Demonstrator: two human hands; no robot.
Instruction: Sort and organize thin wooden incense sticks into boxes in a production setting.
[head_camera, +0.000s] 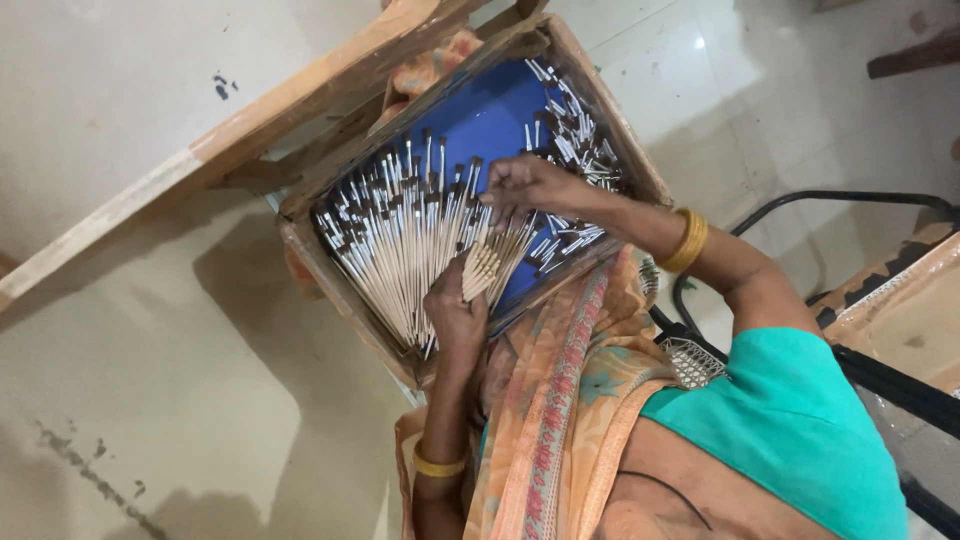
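We hold a fan of thin brushes (492, 262) in our left hand (455, 312), clenched around their ends. Our right hand (525, 185) pinches brushes at the fan's top. All is above the tray (480, 115) with many brushes.

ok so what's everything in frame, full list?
wooden tray: one, brown with blue lining, centre
loose brushes: many, pale handles, dark tips, lying in the tray
brush bundle: one, pale, fanned, held over the tray
wooden beam: one, brown, upper left
metal frame: one, black, right
bangles: two, gold, one per wrist
draped cloth: orange patterned, bottom
left hand: grips the bundle
right hand: fingers on the loose brushes
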